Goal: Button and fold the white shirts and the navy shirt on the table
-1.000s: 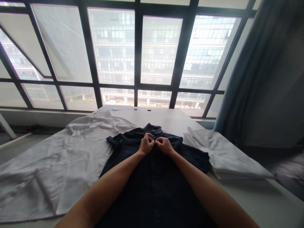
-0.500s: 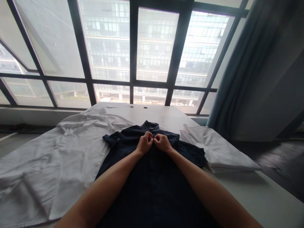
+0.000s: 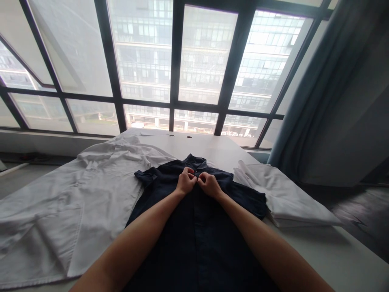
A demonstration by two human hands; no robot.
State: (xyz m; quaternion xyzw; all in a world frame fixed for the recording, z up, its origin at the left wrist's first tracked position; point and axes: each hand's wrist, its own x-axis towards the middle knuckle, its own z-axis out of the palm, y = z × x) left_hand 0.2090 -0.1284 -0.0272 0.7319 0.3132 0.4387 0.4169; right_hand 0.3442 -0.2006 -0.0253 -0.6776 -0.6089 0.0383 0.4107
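A dark navy short-sleeved shirt [image 3: 194, 235] lies spread face up, its collar [image 3: 197, 161] pointing toward the window. My left hand [image 3: 186, 181] pinches the shirt's front placket just below the collar. Close beside it, my right hand [image 3: 209, 184] is also closed on the placket, the fingertips of both hands almost touching. A small button shows just above the hands; whatever lies between the fingertips is too small to make out.
A large white garment [image 3: 100, 194] covers the left of the white table [image 3: 212, 144]. Folded white cloth [image 3: 285, 192] lies on the right, by the shirt's sleeve. Behind the table are tall windows [image 3: 206, 56], with a grey-blue curtain [image 3: 310, 93] at the right.
The view has shifted slightly, so everything sits a little further right. Both hands remain pinched at the placket, with the left fingers slightly shifted and the button now visible.
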